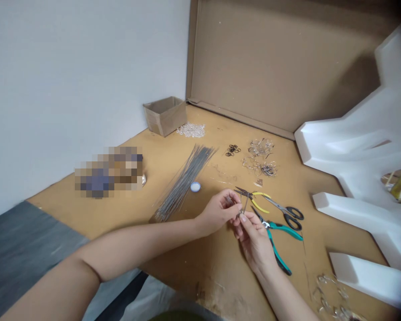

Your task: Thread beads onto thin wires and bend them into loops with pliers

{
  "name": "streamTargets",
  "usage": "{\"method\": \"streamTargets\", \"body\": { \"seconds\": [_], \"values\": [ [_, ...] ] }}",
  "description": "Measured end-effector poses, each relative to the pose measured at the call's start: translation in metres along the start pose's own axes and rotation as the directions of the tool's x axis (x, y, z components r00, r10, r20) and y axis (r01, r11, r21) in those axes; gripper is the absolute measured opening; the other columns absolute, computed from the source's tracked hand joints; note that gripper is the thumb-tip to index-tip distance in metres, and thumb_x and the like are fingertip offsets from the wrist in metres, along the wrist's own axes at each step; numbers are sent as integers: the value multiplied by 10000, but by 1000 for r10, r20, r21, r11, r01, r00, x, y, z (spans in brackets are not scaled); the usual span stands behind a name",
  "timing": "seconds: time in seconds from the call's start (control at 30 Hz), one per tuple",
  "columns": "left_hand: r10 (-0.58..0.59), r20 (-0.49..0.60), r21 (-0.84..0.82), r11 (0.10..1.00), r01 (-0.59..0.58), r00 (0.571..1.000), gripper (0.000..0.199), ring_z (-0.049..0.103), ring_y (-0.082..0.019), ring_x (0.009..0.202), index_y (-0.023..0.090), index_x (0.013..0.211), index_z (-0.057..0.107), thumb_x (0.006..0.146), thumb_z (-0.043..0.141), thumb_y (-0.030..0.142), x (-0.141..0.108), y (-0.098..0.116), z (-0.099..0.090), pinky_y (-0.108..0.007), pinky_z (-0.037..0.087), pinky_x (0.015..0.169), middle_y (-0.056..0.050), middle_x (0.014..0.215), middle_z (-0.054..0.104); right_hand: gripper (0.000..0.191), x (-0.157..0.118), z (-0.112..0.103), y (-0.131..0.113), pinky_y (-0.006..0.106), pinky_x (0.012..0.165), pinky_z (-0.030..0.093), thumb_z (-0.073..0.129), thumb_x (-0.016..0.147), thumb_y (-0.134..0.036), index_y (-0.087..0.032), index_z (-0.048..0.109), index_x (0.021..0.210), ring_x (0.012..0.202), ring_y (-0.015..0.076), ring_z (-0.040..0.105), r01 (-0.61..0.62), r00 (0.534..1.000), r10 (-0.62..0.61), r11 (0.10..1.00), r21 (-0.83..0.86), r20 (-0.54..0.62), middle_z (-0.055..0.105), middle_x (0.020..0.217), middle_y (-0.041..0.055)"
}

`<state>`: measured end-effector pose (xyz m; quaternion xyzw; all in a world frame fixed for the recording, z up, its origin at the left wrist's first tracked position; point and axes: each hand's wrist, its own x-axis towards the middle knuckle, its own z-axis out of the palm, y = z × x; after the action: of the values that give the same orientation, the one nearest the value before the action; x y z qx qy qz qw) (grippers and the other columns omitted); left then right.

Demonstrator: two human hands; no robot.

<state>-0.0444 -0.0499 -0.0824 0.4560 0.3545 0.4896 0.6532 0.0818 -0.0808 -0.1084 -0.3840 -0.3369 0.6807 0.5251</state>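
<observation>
My left hand (220,211) and my right hand (254,238) meet above the table, fingertips nearly touching. Both are closed in a pinch on a thin wire piece (245,203), whose ends stick up between the fingers; its lower part is hidden. Just beyond the hands lie yellow-handled pliers (261,204) and black-handled scissors (292,217). Close beside my right hand are teal-handled pliers (280,229). A bundle of straight grey wires (189,180) lies to the left of the hands, with a small white round cap (195,187) at its side.
An open cardboard box (165,116) stands at the back, near a pile of clear small pieces (191,130). Black rings (233,150) and tangled wire bits (260,147) lie farther right. White foam (344,142) borders the right side. More wire loops (330,294) lie front right.
</observation>
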Motion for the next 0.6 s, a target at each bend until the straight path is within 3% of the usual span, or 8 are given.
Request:
{"method": "streamTargets", "body": {
  "seconds": [0.6],
  "values": [
    [-5,-17,6,1000,5,1000,184,470,-57,436,142,764,482,720,585,288,1,-1,-1,-177,393,472,55,480,492,76,-1,2,-1,199,494,356,603,775,-248,-180,631,758,502,62,440,9,1000,-9,1000,-6,-11,598,657,-6]
  ]
}}
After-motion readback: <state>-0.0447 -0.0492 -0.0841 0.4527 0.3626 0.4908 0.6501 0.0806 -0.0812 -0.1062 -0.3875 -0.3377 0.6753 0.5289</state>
